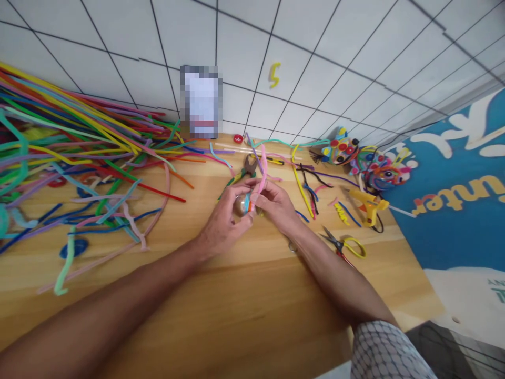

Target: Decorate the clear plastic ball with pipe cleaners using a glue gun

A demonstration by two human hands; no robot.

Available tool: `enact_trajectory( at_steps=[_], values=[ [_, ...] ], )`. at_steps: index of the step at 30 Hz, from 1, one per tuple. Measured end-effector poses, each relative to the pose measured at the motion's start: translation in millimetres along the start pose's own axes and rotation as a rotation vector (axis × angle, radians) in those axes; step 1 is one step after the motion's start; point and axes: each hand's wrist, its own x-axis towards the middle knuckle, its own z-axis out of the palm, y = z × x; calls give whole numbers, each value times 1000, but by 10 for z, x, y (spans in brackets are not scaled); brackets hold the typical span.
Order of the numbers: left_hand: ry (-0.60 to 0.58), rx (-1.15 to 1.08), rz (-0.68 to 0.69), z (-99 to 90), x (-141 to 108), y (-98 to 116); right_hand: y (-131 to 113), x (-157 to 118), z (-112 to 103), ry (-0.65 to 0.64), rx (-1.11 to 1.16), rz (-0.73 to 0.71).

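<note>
Over the middle of the table, my left hand (221, 220) is closed around a small, shiny, clear-looking ball (239, 206). Blue and orange bands of pipe cleaner wrap the ball's right side. My right hand (278, 206) presses a pink pipe cleaner (264, 167) against the ball between thumb and fingers. The strip's free end sticks up above both hands. Its lower end is hidden by the fingers. Just beyond the hands lie pliers (249, 165) with green handles, partly covered by my left hand.
Many colourful pipe cleaners (102, 131) are heaped at the left. To the right lie scissors (342, 245), a yellow glue gun (370, 205) and cut pipe cleaner pieces (305, 192). Decorated balls (384, 171) stand by a blue sign (442, 210). A blurred upright panel (202, 102) leans on the tiled wall.
</note>
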Motion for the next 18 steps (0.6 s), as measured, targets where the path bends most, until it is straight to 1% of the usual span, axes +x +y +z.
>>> enact_trajectory(
  at_steps=[4,9,13,18],
  values=[
    [3,-11,10,-2,-9,-32,12,27,-23,-12,19,17],
    [-21,-21,-19,-7,-25,-61,23,33,-15,-13,21,34],
    [-21,-17,25,-3,-31,-74,29,29,-10,-8,26,5],
    [-31,-30,44,-18,-29,-98,22,25,9,0,56,20]
  ],
)
